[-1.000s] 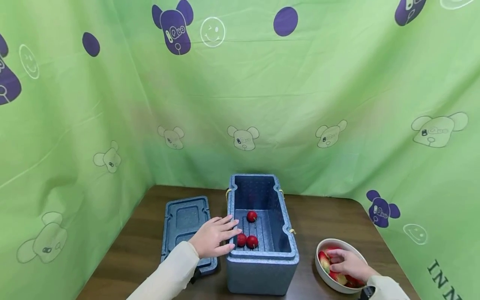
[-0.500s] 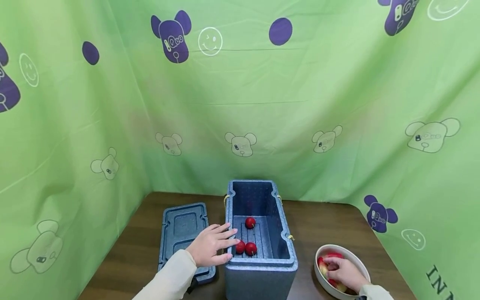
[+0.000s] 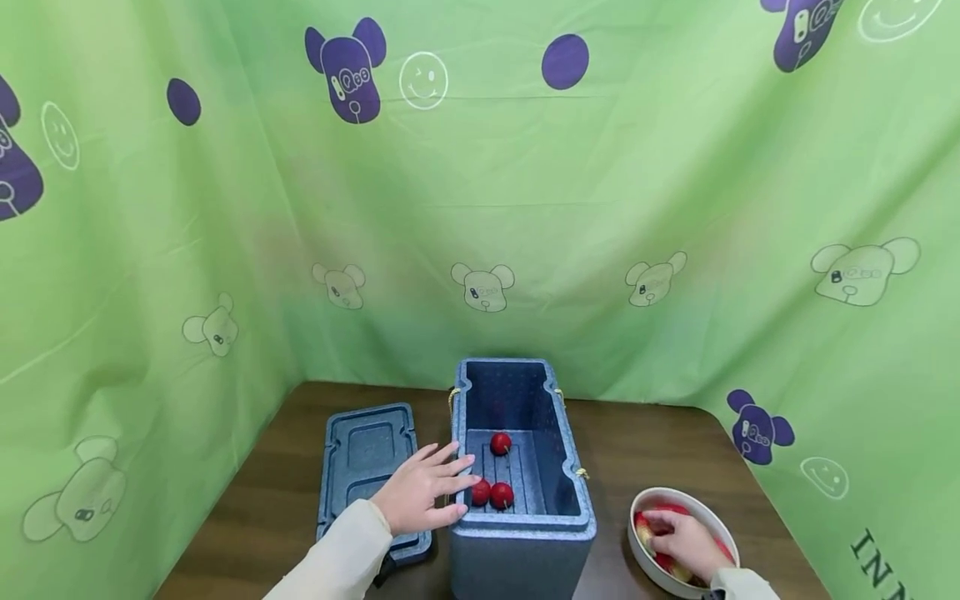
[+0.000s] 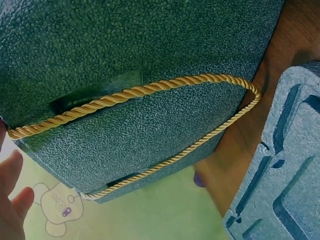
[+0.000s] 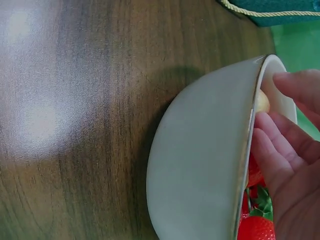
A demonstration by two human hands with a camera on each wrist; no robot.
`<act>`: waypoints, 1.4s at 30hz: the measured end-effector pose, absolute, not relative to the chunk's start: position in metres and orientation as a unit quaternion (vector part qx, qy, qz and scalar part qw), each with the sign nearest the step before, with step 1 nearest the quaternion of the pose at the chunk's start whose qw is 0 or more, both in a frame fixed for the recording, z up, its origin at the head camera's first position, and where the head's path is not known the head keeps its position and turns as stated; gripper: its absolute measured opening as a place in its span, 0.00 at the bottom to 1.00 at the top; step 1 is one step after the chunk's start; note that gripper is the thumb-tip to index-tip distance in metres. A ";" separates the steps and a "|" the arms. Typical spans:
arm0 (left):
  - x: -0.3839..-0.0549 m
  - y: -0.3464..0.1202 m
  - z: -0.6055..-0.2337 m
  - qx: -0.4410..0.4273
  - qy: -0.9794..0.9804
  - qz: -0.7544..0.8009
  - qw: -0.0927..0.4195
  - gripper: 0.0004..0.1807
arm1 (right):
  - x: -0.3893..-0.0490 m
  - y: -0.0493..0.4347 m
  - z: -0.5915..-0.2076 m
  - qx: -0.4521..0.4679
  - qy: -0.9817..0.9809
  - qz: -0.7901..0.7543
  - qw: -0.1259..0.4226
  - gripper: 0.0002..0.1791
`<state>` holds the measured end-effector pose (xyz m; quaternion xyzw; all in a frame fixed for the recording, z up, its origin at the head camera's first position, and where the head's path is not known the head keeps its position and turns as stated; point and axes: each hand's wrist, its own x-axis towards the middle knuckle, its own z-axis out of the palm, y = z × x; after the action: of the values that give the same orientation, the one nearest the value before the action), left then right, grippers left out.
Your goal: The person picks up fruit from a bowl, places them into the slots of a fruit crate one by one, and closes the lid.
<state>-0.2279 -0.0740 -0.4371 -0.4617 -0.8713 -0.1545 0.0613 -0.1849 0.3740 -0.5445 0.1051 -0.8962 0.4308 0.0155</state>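
Observation:
My left hand (image 3: 422,492) rests with spread, straight fingers over the left rim of a blue-grey foam box (image 3: 525,527). In the left wrist view, only some fingers (image 4: 10,172) show at the left edge. Inside the box lie two small red round fruits (image 3: 502,497) near the front and another red fruit (image 3: 501,443) farther back. My right hand (image 3: 686,546) reaches into a white bowl (image 3: 639,560), thumb apart from the fingers. Its fingertips touch a pale yellowish fruit (image 5: 263,102), partly hidden. Below them in the right wrist view lie red strawberries (image 5: 256,229) with green leaves.
The box's lid (image 3: 371,446) lies flat on the brown table (image 3: 247,521) to the left. A gold rope handle (image 4: 150,89) hangs along the box's side. A green printed curtain (image 3: 480,167) encloses the table at the back and sides.
My right hand has moved slightly deeper into the bowl, its fingers drawing closer to the fruit. The left hand stays on the box rim. The head view has tilted a little upward.

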 end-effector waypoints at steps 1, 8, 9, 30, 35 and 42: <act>-0.228 -0.073 -0.436 -0.461 -0.871 -0.157 0.061 0.24 | -0.184 0.373 -0.541 0.092 -0.902 0.422 0.012 0.21; -0.234 -0.072 -0.431 -0.462 -0.869 -0.161 0.067 0.24 | -0.191 0.366 -0.521 -0.022 -0.924 0.380 0.032 0.18; -0.234 -0.073 -0.429 -0.462 -0.869 -0.160 0.070 0.24 | -0.192 0.366 -0.520 -0.035 -0.927 0.370 0.041 0.18; -0.233 -0.072 -0.424 -0.447 -0.878 -0.160 0.050 0.24 | -0.199 0.367 -0.518 -0.039 -0.912 0.407 0.013 0.27; -0.231 -0.072 -0.426 -0.447 -0.877 -0.167 0.056 0.24 | -0.194 0.362 -0.517 -0.016 -0.912 0.409 -0.002 0.23; -0.228 -0.074 -0.428 -0.448 -0.876 -0.168 0.063 0.24 | -0.188 0.367 -0.517 0.039 -0.934 0.354 -0.018 0.20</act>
<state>-0.2280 -0.0736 -0.4279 -0.4477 -0.8761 -0.1676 0.0630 -0.1883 0.3667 -0.5173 0.0393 -0.9342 0.3542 -0.0177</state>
